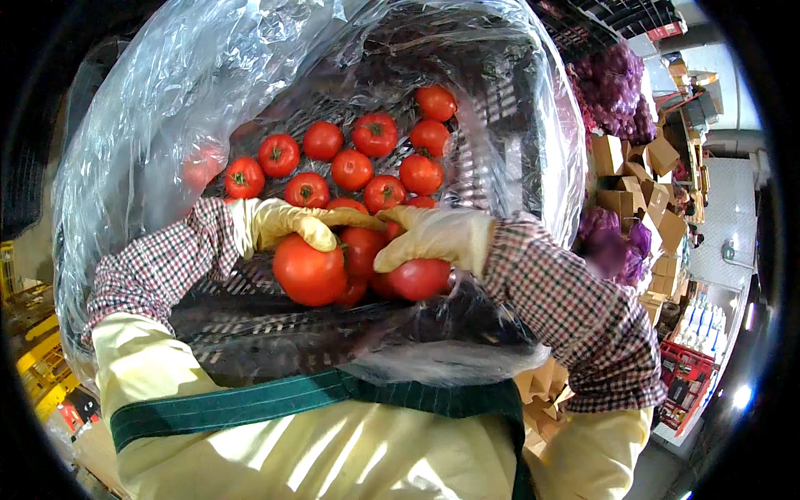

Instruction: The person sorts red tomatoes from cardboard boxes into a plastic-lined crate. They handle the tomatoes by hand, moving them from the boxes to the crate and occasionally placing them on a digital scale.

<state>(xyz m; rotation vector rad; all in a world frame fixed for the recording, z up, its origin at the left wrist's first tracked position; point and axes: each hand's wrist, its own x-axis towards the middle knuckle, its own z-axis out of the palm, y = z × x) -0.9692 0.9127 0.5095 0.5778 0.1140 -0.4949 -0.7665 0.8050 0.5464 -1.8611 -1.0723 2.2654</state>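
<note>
Both of my hands wear cream rubber gloves and meet over a cluster of red tomatoes inside a black plastic crate (250,331). My left hand (300,224) curls over a large tomato (309,272), thumb on its top. Fingers of my right hand (431,237) bend around another tomato (420,279). Between the two hands a further tomato (361,250) shows, partly covered by the fingers. Beyond them several tomatoes are spread over the crate's floor, among them one with a green calyx (375,134). Clear plastic film (169,112) lines the crate and veils a tomato at the left.
The film rises high around the crate's far and left sides and folds over its near edge. At the right are purple mesh sacks (609,87), open cardboard boxes (644,181) and a red crate (687,381). Yellow equipment (40,369) stands at the lower left.
</note>
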